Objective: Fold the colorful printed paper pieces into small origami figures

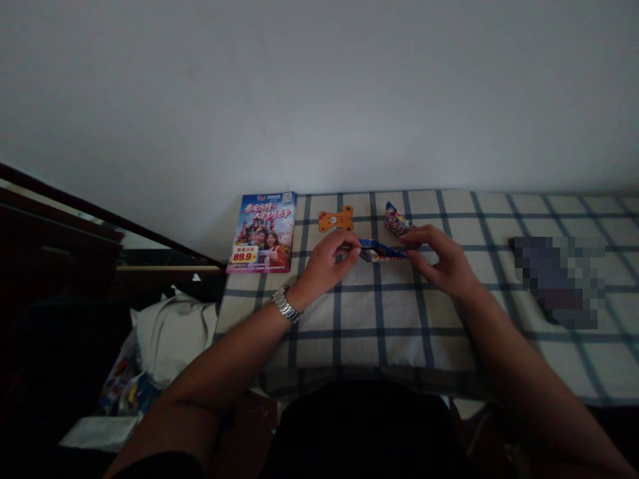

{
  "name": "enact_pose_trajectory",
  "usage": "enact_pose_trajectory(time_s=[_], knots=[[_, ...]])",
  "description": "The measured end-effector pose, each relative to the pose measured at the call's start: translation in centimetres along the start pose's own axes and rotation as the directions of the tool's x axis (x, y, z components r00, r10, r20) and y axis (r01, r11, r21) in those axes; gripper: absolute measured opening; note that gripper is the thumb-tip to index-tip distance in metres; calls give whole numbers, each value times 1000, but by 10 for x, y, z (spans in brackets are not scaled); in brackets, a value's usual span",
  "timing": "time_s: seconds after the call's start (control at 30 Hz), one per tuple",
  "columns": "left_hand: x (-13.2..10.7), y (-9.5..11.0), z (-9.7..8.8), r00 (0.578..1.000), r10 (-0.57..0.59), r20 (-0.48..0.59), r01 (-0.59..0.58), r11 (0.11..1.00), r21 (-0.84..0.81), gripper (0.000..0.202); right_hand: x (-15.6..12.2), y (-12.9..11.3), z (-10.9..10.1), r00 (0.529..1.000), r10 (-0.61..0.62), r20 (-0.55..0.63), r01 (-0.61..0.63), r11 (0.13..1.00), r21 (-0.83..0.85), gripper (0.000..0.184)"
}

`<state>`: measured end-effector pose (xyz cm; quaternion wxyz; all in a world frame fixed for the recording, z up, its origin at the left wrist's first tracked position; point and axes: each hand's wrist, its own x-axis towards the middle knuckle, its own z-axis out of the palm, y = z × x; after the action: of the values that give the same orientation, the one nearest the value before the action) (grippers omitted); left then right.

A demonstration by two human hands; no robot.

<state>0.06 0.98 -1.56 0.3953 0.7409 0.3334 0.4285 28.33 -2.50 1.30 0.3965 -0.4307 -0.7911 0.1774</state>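
The left hand [327,263] and right hand [442,259] hold a blue foil wrapper [382,251] between them, their fingers [355,251] pinching its two ends. On the checked tablecloth [349,332], a second wrapper [397,219] lies at its twelve o'clock, a bear-shaped orange cutout [336,219] at ten, and a travel brochure [262,233] farther off at nine.

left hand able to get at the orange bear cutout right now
Probably yes: the left hand sits just below the orange bear cutout, nothing lies between them, though it is holding the blue wrapper.
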Motion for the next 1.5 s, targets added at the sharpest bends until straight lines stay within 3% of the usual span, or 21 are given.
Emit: enact_pose_trajectory(time_s=[0.33,0.63,1.03,1.5], knots=[[1,0,0,999,29,-18,-28,998,55,10,-2,3,3,1000,0,-6,0,999,40,24],[-1,-4,-1,1000,13,4,-13,999,48,12,3,4,6,999,-2,-53,0,999,-39,3],[1,8,0,995,84,50,-92,979,180,12,3,4,10,999,7,-35,-7,1000,10,4],[0,8,2,990,106,89,-124,963,240,12,4,8,17,999,-26,30,26,1000,4,5]])
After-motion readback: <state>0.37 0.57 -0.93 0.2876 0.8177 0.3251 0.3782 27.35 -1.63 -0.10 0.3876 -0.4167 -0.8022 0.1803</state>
